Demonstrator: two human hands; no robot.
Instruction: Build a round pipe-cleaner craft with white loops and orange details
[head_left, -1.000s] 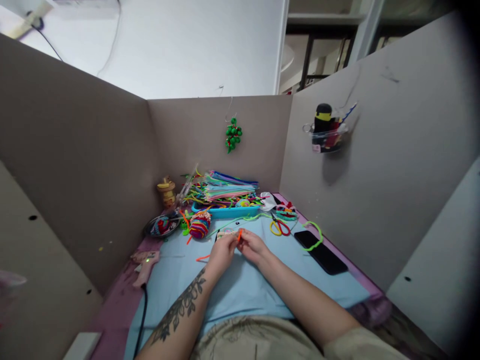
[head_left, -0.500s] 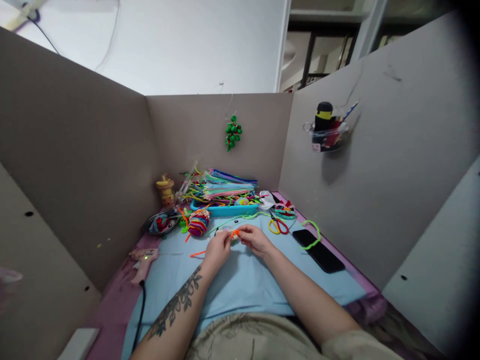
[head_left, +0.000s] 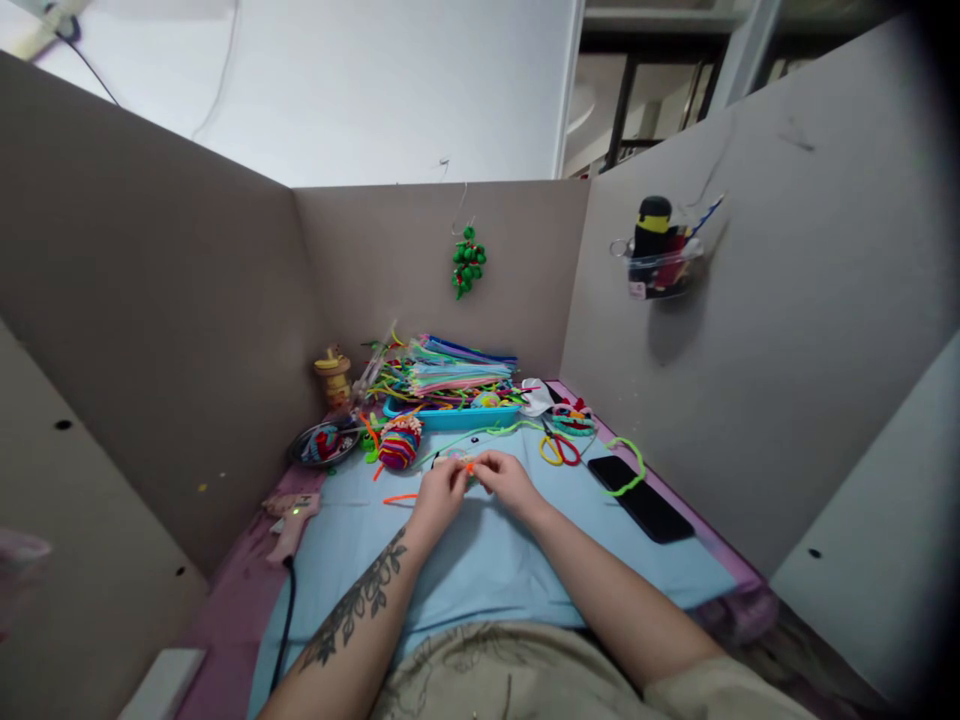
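Left hand (head_left: pixel 437 492) and right hand (head_left: pixel 508 478): together, fingertips pinching one orange pipe cleaner (head_left: pixel 469 464). Worktop (head_left: pixel 480 570): scissors (head_left: pixel 559 450), phone (head_left: pixel 640 498), blue tray (head_left: pixel 450 415) beyond.

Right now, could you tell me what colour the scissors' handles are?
One yellow, one red: scissors, head view.

I sit at a small craft workstation walled by tall grey cardboard partitions (head_left: pixel 172 300), with a blue tray of colourful pipe cleaners (head_left: pixel 450 385), yellow-handled scissors (head_left: pixel 559 450) and a pink glue gun (head_left: pixel 289 515).
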